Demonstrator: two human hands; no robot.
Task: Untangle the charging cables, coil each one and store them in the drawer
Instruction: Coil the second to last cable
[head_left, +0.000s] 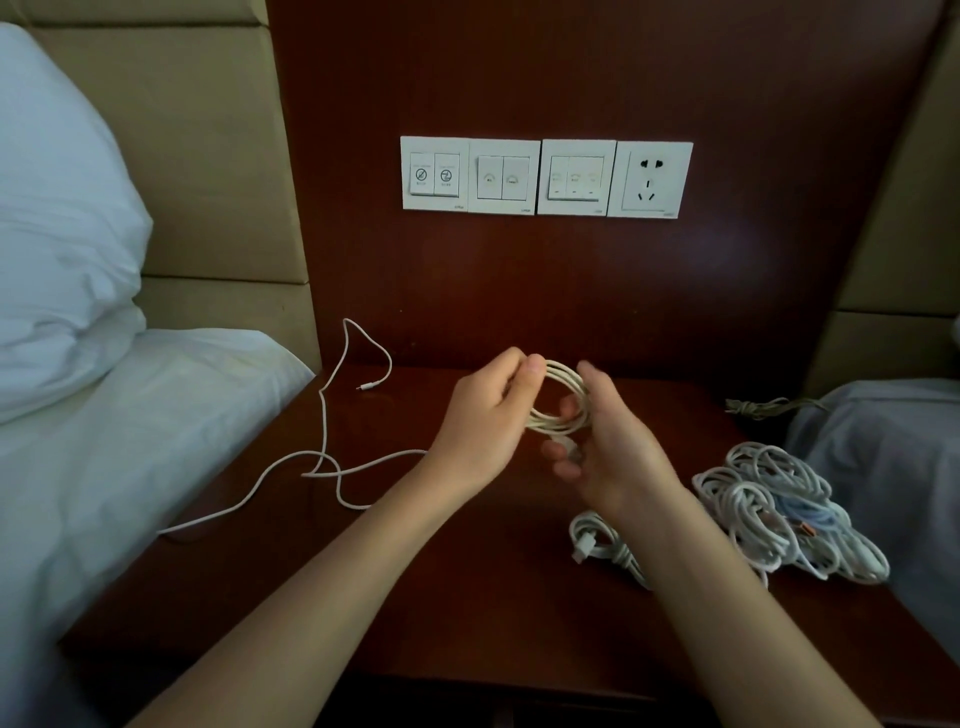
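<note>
At mid-frame the left hand (483, 415) pinches the top of the white coil (569, 376), raised above the table (493, 623). The right hand (613, 447), motion-blurred, curls round its right side, thumb up. The right forearm (727, 597) half hides a bundled cable (587, 535) at lower right.

The dark red-brown wooden bedside table (467, 597) lies beneath the grip, where the left hand (483, 415) and right hand (613, 457) hold a white cable coil (566, 375). Left of the grip, a thin loose white cable (322, 457) snakes across the top, its connector end (363, 387) toward the back. Just nearer than the grip rests a small coiled white cable with a plug (597, 535), partly hidden. Right of the grip sits a tangled heap of white and pale-blue cables (779, 514). Behind that heap lies a grey-brown cord (758, 406).
</note>
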